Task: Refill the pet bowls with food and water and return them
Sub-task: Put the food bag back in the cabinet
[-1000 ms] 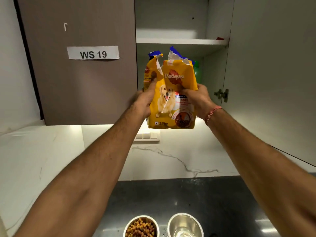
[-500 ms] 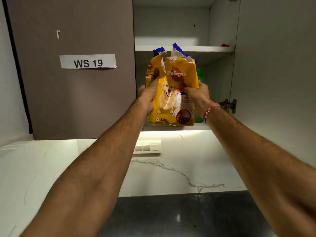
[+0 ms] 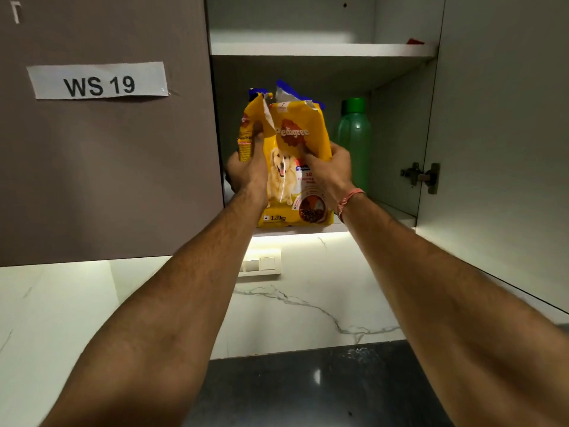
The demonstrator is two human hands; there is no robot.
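I note both hands raised to the open upper wall cabinet [image 3: 323, 50], each holding the same item. The item is a yellow plastic bag of dry dog food [image 3: 295, 167] with a torn blue top edge, a printed dog picture and a "1.2 kg" mark near its base. It stands upright at the front edge of the cabinet's lower shelf, its base on or just above the shelf lip; I cannot tell which.

My left hand [image 3: 246, 171] grips the bag's left side, thumb pressed up along the front panel and fingers wrapped behind, out of view. My right hand [image 3: 326, 167] grips the right side, thumb on the front near the brand mark and fingers curled round the right edge. A red thread band [image 3: 349, 200] sits on the right wrist.

Just beside the bag, to its right and further back on the same shelf, stands a translucent green plastic bottle with a green cap [image 3: 354, 140], upright. I cannot tell whether bag and bottle touch.

The left cabinet door, grey-brown, is closed and carries a white paper label reading "WS 19" [image 3: 98, 80]. The right door [image 3: 498, 118], pale grey, stands swung open, with a metal hinge [image 3: 420, 177] on the cabinet's inner side wall.

Below the cabinet I record a white marble-pattern backsplash with a white switch plate [image 3: 261, 265], and a dark polished countertop [image 3: 308, 389] at the bottom of the view.
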